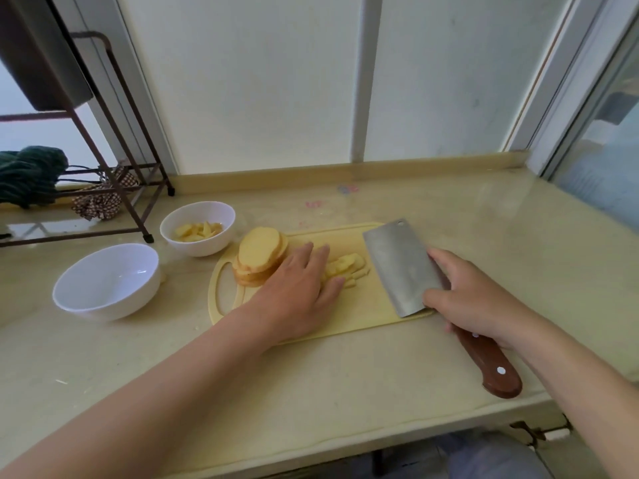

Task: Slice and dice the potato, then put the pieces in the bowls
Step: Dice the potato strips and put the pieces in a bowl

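A pale yellow cutting board (366, 312) lies on the counter. A stack of round potato slices (261, 259) leans at its left end. Cut potato strips (349, 269) lie in the board's middle, partly under my left hand (301, 295), which rests flat on them with straight fingers. My right hand (473, 299) grips a cleaver (401, 267) where blade meets the brown wooden handle; the blade lies tilted over the board's right end. The far white bowl (221, 242) holds diced potato (198, 230). The near white bowl (103, 281) is empty.
A dark metal rack (117, 140) stands at the back left with a green cloth (29, 176) and a checked fabric piece (98, 202) near it. Frosted window panels (262, 77) rise behind the counter. The counter's front edge (380, 440) runs below my arms.
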